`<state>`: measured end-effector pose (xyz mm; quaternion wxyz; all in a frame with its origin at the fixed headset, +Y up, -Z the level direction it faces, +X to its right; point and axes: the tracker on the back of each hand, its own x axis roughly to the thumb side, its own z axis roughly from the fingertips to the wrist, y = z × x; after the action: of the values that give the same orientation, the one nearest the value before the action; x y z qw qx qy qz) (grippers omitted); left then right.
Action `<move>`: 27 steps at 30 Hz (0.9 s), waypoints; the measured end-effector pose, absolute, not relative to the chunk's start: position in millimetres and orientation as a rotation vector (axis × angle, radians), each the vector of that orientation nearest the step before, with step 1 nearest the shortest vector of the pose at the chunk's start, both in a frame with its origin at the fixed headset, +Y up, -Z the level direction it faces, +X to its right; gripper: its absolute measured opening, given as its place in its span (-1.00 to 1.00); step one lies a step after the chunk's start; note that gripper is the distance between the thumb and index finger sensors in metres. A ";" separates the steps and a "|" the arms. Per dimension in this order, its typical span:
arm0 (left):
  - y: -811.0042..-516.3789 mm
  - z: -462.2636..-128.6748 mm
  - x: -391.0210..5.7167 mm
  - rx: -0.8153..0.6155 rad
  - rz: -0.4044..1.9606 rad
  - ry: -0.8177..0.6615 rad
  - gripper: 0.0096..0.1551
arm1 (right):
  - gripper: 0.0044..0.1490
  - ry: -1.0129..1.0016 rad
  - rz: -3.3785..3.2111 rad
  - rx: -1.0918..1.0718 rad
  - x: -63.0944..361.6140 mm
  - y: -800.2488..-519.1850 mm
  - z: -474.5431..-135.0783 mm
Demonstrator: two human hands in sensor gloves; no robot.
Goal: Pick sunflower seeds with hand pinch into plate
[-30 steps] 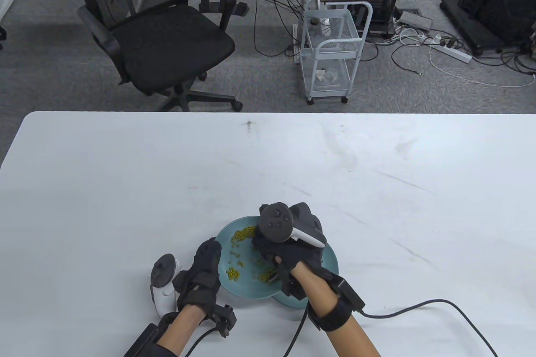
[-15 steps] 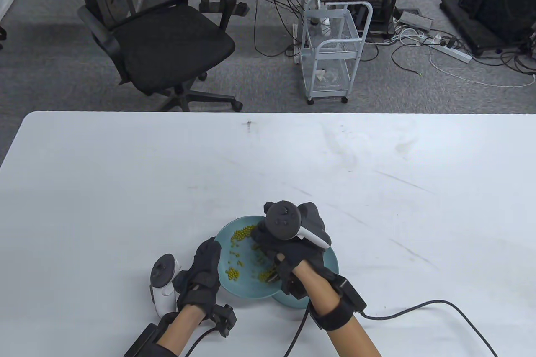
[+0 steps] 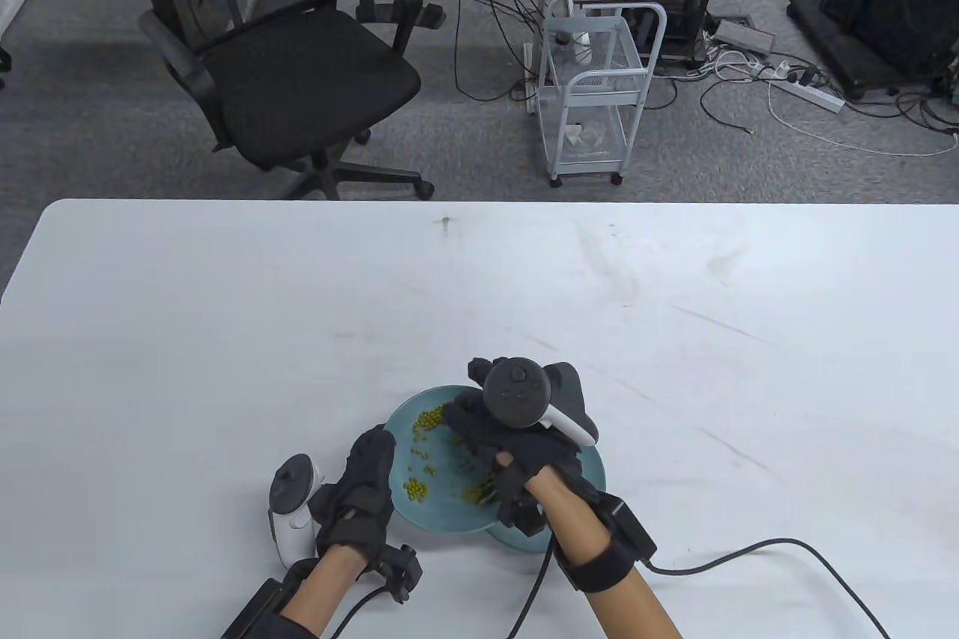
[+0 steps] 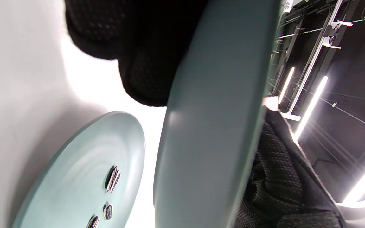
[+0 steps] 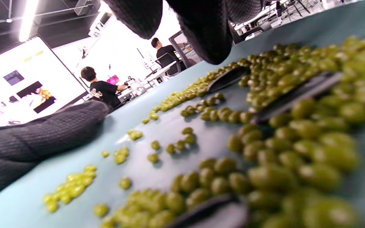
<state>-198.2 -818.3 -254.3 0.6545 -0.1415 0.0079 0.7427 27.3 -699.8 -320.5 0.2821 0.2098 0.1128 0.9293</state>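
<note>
Teal upper plate (image 3: 404, 512), strewn with green beans (image 5: 265, 148) and dark sunflower seeds (image 5: 223, 79), is gripped at its rim by the left hand (image 3: 363, 497); the right hand (image 3: 524, 444) is poised above, its pinch hidden; three seeds (image 4: 112, 179) lie on the lower plate (image 4: 74, 177).

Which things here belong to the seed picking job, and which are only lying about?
Job: upper plate with green beans; lower plate with seeds; left hand; right hand.

Lying about: chair; cart; floor cables.
</note>
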 end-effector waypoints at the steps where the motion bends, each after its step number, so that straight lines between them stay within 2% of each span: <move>1: -818.2 -254.3 -197.7 -0.322 1.684 0.012 -0.40 | -0.36 0.333 2.496 0.555 27.7 -701.9 -321.2; 11: -818.3 -254.3 -197.7 -0.325 1.677 0.008 -0.40 | -0.39 0.405 2.457 0.596 24.3 -705.4 -321.2; 19: -818.2 -254.5 -197.9 -0.323 1.675 0.005 -0.40 | -0.51 0.431 2.580 0.620 22.0 -702.5 -321.1; 27: -818.5 -254.5 -197.8 -0.312 1.652 0.009 -0.40 | -0.52 0.473 2.674 0.661 16.1 -705.5 -318.8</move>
<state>-197.8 -818.5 -254.5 0.6670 -0.1383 0.0041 0.7321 16.1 -705.5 -318.8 0.1727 0.2332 0.1666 0.9424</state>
